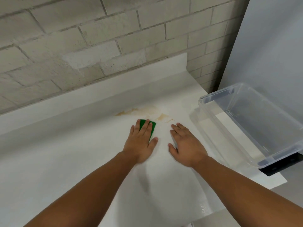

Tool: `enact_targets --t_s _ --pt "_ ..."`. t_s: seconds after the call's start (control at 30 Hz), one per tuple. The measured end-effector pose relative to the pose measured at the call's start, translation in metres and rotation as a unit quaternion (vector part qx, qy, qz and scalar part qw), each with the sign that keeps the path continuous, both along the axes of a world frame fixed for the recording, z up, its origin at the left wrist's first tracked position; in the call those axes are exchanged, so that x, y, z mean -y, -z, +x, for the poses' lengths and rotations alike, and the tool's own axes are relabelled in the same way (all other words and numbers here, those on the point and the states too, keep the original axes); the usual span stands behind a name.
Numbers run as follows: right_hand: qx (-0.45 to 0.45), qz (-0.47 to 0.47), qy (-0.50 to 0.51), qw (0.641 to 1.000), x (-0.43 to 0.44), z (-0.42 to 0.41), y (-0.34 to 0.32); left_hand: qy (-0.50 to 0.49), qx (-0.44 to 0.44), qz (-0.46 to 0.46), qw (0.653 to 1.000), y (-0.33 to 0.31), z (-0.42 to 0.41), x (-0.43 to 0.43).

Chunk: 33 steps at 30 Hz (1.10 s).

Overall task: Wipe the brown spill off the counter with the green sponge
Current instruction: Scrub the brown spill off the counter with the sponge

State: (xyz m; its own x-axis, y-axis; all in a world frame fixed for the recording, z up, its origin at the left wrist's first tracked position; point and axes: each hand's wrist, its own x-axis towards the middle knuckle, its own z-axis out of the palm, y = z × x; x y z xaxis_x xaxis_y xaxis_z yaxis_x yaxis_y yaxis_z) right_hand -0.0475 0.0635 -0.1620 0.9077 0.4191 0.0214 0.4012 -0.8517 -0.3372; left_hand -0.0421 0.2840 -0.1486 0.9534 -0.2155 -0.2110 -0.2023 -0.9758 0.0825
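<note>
Bin [213, 95] near brown spill [148, 111]

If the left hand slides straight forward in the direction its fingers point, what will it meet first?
Most likely the brown spill: the left hand, flat on the green sponge, points at it across bare counter. Behind the spill stands the counter's raised back edge.

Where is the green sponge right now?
In the head view, the green sponge lies on the counter under the flat left hand, just short of the brown spill.
</note>
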Motion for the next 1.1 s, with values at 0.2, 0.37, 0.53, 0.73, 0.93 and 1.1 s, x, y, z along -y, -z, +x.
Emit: enact_targets --t_s 0.2,0.37,0.53,0.73,0.93,1.1 --pt "0.004 0.002 -0.003 1.0 0.001 0.001 0.004 0.104 0.007 -0.029 0.994 -0.001 -0.014 0.017" --pt "-0.002 0.007 -0.001 1.0 0.001 0.001 0.004 0.132 0.013 -0.03 0.991 0.001 -0.008 -0.01" --pt "0.004 0.103 0.05 0.993 0.002 -0.001 0.002 -0.001 0.002 -0.059 0.998 -0.001 0.012 0.049" --pt "0.004 0.182 0.081 0.98 -0.004 0.002 -0.008 -0.164 -0.164 -0.496 0.837 -0.019 0.006 0.042" --pt "-0.05 0.053 0.063 0.995 -0.066 0.011 -0.018 -0.187 0.079 -0.384 0.901 -0.033 -0.016 -0.008" --pt "-0.082 -0.102 0.066 0.989 -0.076 0.019 -0.014 -0.17 0.115 -0.24 0.949 -0.025 -0.023 -0.06"
